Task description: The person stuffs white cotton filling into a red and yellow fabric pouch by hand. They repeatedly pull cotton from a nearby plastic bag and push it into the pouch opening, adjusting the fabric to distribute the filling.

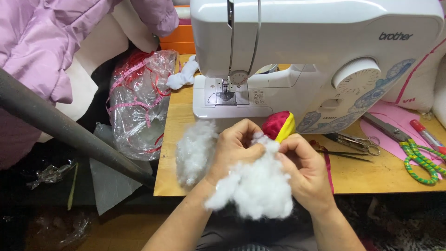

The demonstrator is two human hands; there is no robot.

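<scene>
Pinching stuffing (258, 188) near table edge (160, 188)

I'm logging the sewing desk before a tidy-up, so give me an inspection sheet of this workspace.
Surface: light wooden table, crowded.
Job's things: white fluffy stuffing clump; red and yellow fabric piece.
Clutter: second stuffing tuft, small scissors, green-handled shears, red pen, clear plastic bag.
Hands: left hand and right hand pinch the stuffing.
Cables: nothing seen.
Surroundings: white sewing machine, lilac padded jacket.
</scene>
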